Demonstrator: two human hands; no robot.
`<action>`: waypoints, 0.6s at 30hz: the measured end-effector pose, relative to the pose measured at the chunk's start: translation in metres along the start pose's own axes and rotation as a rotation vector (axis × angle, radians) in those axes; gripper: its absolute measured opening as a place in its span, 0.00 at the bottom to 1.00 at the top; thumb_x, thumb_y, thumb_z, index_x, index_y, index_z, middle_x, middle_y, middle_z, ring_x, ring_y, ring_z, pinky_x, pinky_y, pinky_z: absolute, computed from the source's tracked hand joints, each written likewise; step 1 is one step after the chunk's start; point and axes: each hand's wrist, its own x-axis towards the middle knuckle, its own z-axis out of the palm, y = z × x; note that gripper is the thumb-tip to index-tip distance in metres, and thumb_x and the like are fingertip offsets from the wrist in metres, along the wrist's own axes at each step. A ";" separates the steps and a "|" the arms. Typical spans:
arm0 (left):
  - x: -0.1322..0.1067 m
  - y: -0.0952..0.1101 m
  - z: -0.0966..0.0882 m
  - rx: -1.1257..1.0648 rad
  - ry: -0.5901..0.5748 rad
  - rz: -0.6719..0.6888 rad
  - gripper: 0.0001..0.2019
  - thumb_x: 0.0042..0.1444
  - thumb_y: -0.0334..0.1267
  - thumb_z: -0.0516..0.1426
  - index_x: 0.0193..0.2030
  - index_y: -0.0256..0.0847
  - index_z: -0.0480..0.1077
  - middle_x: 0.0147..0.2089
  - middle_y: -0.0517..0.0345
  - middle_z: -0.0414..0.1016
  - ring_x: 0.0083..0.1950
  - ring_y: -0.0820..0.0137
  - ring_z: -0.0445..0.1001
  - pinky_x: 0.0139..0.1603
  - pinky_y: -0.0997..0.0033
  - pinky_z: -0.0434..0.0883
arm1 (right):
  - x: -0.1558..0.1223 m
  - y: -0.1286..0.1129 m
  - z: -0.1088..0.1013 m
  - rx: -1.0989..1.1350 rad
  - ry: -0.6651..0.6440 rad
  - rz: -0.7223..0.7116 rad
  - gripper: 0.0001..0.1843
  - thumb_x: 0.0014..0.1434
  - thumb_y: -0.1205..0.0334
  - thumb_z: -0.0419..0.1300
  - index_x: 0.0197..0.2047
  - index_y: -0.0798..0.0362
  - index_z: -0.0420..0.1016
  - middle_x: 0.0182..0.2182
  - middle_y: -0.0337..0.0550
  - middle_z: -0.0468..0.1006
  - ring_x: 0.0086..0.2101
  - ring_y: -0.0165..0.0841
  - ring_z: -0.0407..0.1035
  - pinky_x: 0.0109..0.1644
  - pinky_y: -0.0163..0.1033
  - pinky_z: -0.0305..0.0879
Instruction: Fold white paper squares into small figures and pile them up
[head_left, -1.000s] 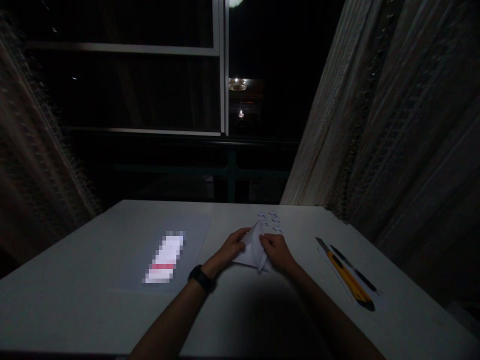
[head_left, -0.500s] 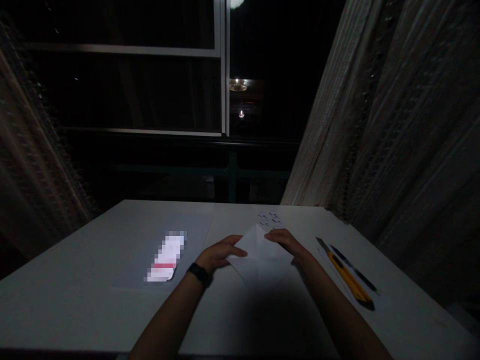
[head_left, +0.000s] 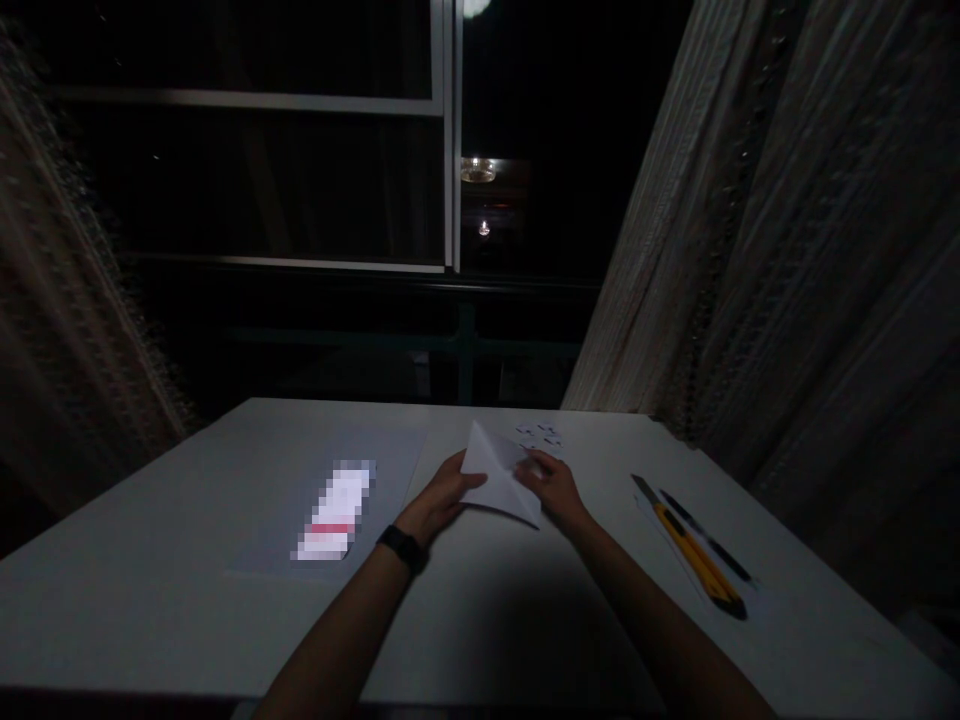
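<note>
A creased sheet of white paper (head_left: 491, 480) is held between my two hands above the table, tilted, with one corner pointing up and away. My left hand (head_left: 442, 490) grips its left edge, thumb on top and fingers underneath; a dark band circles that wrist. On the right side my right hand (head_left: 553, 488) is closed on the paper's edge, its thumb and fingertips near the middle crease. Just beyond the paper lie several small paper pieces with dark marks (head_left: 547, 430), partly hidden by it.
On the white table (head_left: 187, 500), a lit phone with a blurred screen (head_left: 337, 510) rests on a pale sheet at left. A yellow utility knife (head_left: 697, 560) and a dark pen (head_left: 709, 540) lie at right. Curtains (head_left: 810, 250) and a dark window stand behind.
The paper has turned in my hands; its far corner has swung left and its near edge is lifted. My right hand has moved slightly left and curled its fingers more.
</note>
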 end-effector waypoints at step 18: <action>-0.010 0.006 0.004 0.059 -0.109 -0.073 0.22 0.37 0.30 0.64 0.43 0.31 0.70 0.42 0.43 0.75 0.43 0.60 0.73 0.45 0.63 0.67 | -0.010 -0.007 0.006 0.442 -0.025 0.337 0.19 0.40 0.59 0.67 0.35 0.59 0.72 0.27 0.47 0.79 0.31 0.42 0.74 0.34 0.43 0.68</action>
